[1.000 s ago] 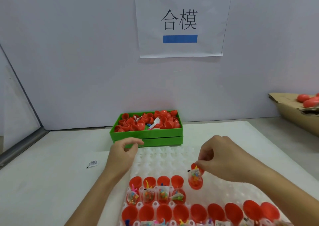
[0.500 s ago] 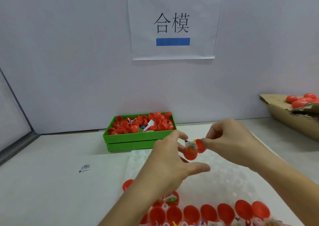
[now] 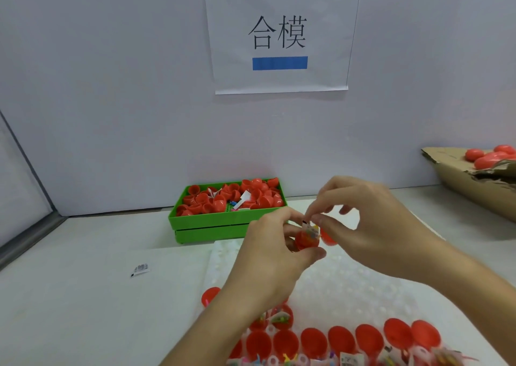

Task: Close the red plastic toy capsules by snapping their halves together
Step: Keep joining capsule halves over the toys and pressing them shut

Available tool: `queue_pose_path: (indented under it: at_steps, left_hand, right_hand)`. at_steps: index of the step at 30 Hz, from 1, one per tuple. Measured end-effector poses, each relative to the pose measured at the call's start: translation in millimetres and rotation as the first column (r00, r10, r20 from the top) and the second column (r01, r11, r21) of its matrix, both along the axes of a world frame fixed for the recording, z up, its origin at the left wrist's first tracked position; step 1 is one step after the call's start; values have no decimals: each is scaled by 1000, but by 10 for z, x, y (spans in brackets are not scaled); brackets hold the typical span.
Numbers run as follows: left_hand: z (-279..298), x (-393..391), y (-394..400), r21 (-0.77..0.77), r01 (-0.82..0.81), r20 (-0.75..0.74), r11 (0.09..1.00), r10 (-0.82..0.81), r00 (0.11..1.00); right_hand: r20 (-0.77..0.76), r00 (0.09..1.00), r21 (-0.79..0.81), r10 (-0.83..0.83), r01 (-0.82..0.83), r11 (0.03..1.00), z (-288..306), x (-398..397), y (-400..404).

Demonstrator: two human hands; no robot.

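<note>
Pale grey wall [image 3: 111,86] with a white paper sign [image 3: 279,36] backs a white table [image 3: 69,295]. On it lie a white dimpled plastic tray [image 3: 349,287] and a green plastic bin [image 3: 223,220] of red halves. Above the tray, the left hand [image 3: 268,256] grips a small red plastic toy capsule [image 3: 305,240] between curled fingers and thumb, while the right hand [image 3: 371,226] pinches the toy packet [image 3: 310,229] sticking out of it. Open red capsule halves [image 3: 340,340] line the tray's near edge.

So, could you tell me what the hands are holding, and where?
The left hand grips a red capsule round its lower half; the right hand pinches the packet sticking out.
</note>
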State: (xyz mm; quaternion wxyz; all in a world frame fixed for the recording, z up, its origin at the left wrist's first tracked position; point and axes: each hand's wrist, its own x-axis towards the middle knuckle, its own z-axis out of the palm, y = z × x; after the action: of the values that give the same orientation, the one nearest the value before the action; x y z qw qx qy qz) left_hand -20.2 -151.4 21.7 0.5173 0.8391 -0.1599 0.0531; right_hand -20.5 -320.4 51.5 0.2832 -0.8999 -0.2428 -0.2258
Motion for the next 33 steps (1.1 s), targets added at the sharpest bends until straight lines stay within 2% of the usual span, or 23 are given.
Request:
queue_pose_path:
  at_steps: [5, 14, 25, 33]
  left_hand:
    - [32, -13, 5, -4, 42, 19, 999, -42, 999]
    - [70, -24, 15, -29, 22, 74, 999, -20, 997]
    - [82, -26, 11, -53, 81, 128, 995, -73, 989]
    - [70, -24, 7, -8, 100, 161, 995, -97, 982]
  right_hand:
    - [-51, 995, 35, 90, -88, 995, 0, -26, 21]
    - [-77, 990, 98, 116, -108, 989, 38, 9, -47]
    - [-90, 983, 159, 158, -142, 977, 96, -2, -87]
    - [-93, 991, 131, 93, -81, 988, 79, 28, -101]
